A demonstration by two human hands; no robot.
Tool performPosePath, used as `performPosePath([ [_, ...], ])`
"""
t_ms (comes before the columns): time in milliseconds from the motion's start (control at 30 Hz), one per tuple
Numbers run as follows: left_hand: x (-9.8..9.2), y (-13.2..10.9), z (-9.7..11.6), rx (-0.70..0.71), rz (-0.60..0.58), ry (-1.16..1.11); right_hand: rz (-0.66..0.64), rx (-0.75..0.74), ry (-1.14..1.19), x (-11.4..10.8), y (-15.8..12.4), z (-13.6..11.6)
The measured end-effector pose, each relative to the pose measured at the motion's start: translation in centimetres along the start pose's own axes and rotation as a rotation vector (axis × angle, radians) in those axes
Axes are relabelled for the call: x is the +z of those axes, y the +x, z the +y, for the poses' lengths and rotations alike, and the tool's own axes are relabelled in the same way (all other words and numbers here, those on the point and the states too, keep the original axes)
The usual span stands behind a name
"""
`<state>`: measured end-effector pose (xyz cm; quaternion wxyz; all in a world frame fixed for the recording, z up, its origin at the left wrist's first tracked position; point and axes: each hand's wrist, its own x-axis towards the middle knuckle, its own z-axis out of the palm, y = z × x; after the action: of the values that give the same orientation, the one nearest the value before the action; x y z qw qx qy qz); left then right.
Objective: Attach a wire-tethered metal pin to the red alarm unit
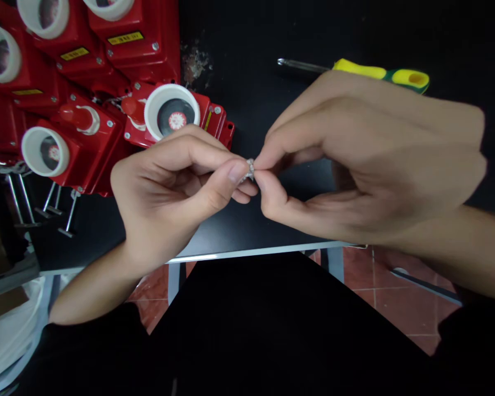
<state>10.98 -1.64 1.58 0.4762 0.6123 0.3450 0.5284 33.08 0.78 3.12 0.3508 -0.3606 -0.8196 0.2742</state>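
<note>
Between my two hands is a small silvery, crumpled-looking piece [251,169], too small to name. My left hand [169,187] pinches it between thumb and forefinger, the other fingers curled beneath. From the other side, the thumb and forefinger tips of my right hand [346,159] close on the same piece. Both hands are raised over the black table [231,228]. Beyond my right hand lies a screwdriver [363,70] with a yellow and green handle, its shaft pointing left. Just behind my left hand is a red housing with a white ring [172,113].
Several more red housings [80,146] with white rings crowd the left of the table. Metal T-shaped rods [69,214] stick out below them over the black surface. A light metal edge [247,253] runs along the table's front. A clear plastic bag [14,346] is at lower left.
</note>
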Motion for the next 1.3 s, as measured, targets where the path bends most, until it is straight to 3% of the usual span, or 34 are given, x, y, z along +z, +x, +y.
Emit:
performPosePath([
  [200, -0.26, 0.29, 0.60, 0.088, -0.056, 0.205, 0.043, -0.064, 0.028, -0.31, 0.01, 0.14],
  [367, -0.25, 0.20, 0.91, 0.029, -0.084, 0.141, 0.120, -0.063, 0.054, -0.33, 0.12, 0.04],
  [533, -0.47, 0.24, 0.69, 0.006, -0.135, 0.115, 0.082, 0.032, 0.171, -0.27, 0.17, -0.21],
  [700, -0.63, 0.62, 0.14, 0.104, -0.165, 0.212, 0.083, 0.024, 0.310, 0.12, -0.12, 0.10],
  [900, -0.78, 0.68, 0.26, 0.107, -0.172, 0.211, 0.095, 0.047, 0.412, 0.23, -0.17, 0.28],
  [1033, -0.93, 0.71, 0.49, 0.079, -0.210, 0.246, 0.114, 0.046, 0.405, 0.19, -0.01, 0.42],
  [1300, -0.46, 0.54, 0.74, 0.042, -0.153, 0.206, 0.049, 0.136, 0.351, -0.63, -0.16, -0.49],
])
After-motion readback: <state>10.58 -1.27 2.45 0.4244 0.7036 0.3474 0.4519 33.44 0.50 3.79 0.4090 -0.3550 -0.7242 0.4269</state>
